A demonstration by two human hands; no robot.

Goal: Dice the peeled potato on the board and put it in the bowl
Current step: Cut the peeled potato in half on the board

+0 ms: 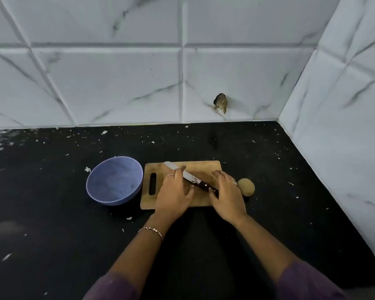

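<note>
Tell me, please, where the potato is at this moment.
In the head view, the potato lies on the black counter just past the right edge of the cutting board, next to the right hand.

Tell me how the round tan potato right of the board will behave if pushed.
The round tan potato looks nearly spherical and sits free on the smooth black counter, so a push would probably roll it. It appears solid, so likely stiff and heavy for its size.

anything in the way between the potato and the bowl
Yes: the cutting board lies between the potato and the bowl, with the knife, left hand and right hand over it. Nothing visible separates the potato from the board.
</note>
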